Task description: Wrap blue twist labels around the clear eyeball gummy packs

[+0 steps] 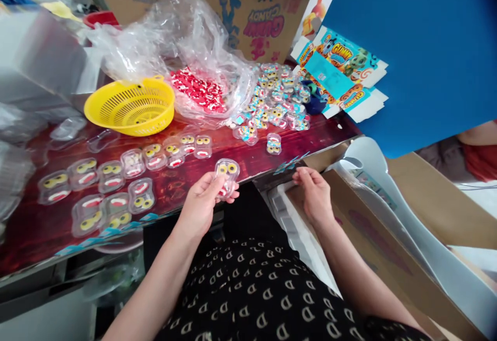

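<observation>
— One clear blister case [226, 176] is sitting in the left hand [202, 204], which is curling its fingers and thumb around it just off the front edge of the desk [31, 237]; yellow candy eyes and a red mouth are showing inside.

— And the right hand [315, 192]?

— It is reaching down to the stack of empty clear trays [289, 222] beside the lap, fingertips pinching together at the top one; whether it is actually gripping anything is not visible.

— How much is looking finished?

— Judging by the layout, roughly a dozen filled open cases [112, 186] are lying in rows on the desk awaiting their next step, while a heap of sealed printed packs [277, 98] is piling up farther back.

— And what is remaining?

— Plenty, it seems: red candy mouths [200, 90] are spilling from the plastic bag [171, 35], next to the yellow basket [130, 105], with flat printed cartons [341, 69] waiting unfolded beyond.
</observation>
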`<state>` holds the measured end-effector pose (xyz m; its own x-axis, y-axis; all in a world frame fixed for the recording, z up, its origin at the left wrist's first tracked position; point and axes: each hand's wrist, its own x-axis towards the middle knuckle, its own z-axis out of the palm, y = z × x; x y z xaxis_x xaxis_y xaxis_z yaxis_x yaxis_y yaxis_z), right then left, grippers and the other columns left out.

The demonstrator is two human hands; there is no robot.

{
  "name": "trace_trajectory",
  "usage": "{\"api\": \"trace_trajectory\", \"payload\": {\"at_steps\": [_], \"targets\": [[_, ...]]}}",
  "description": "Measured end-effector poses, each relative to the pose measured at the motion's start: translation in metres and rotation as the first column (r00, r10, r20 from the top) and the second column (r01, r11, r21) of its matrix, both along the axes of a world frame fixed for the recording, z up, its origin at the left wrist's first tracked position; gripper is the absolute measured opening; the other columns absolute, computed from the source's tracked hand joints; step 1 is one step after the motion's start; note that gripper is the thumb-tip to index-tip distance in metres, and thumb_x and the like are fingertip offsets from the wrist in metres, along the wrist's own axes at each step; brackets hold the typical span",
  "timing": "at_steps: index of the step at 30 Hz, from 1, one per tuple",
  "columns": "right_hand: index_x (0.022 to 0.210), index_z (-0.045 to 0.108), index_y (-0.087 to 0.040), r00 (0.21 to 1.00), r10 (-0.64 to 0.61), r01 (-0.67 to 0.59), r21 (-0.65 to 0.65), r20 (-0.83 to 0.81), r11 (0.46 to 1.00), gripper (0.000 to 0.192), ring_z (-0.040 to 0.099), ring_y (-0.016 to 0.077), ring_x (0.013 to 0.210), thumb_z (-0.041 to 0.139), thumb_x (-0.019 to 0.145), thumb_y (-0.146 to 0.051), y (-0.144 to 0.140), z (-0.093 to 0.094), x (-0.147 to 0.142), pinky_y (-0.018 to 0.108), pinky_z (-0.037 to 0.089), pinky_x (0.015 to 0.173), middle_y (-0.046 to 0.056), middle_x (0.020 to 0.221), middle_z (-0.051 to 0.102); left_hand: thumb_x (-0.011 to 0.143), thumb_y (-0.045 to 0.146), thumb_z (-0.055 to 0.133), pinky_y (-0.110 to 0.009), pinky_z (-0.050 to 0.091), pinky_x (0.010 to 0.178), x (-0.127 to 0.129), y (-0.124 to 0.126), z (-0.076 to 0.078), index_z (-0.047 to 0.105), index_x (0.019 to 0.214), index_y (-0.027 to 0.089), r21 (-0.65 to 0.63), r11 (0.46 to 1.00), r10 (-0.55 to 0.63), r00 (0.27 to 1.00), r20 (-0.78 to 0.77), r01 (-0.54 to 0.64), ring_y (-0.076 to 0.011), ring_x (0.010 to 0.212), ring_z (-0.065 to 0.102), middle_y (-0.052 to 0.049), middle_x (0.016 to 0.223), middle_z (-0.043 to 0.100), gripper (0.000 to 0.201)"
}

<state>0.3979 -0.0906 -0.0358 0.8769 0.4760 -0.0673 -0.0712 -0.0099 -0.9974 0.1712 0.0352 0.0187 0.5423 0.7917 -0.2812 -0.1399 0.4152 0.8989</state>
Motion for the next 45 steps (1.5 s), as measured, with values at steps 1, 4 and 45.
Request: {"api": "trace_trajectory", "payload": {"at_steps": [1,4,45], "targets": [[0.093,0.074,-0.02,0.996,-0.089,0.089,-0.02,0.008,0.996,0.036,0.066,0.0171,0.084,0.078,0.074,-0.051,-0.002,-0.01,0.013,0.032,0.051,0.08,0.004,0.088,0.074,0.079,0.047,0.08,-0.025,0.054,0.058,0.0,0.002,0.0,0.067,0.085,0.015,-0.004,1.0,0.013,1.0,0.004,-0.013,-0.0158,0.062,0.071,-0.007,0.08,0.078,0.035],[0.096,0.074,-0.019,0.986,-0.157,0.154,-0.054,-0.058,0.987,0.045,0.068,0.0219,0.1,0.081,0.063,-0.048,0.004,-0.034,0.042,0.035,0.05,0.088,0.007,0.103,0.077,0.076,0.048,0.083,-0.026,0.056,0.059,-0.001,0.005,-0.002,0.068,0.087,0.015,-0.025,1.0,0.013,1.0,0.005,-0.013,-0.0162,0.062,0.072,-0.008,0.08,0.078,0.038],[0.074,0.066,-0.021,0.576,0.795,-0.746,-0.276,0.188,0.606,0.026,0.057,0.011,0.057,0.067,0.09,-0.041,0.079,0.052,-0.087,0.026,0.045,0.059,-0.002,0.065,0.068,0.079,0.021,0.06,-0.025,0.04,0.059,-0.003,-0.005,-0.013,0.062,0.079,0.017,-0.038,0.995,0.091,0.996,-0.004,-0.092,-0.0126,0.063,0.057,-0.001,0.067,0.062,0.004]]}}
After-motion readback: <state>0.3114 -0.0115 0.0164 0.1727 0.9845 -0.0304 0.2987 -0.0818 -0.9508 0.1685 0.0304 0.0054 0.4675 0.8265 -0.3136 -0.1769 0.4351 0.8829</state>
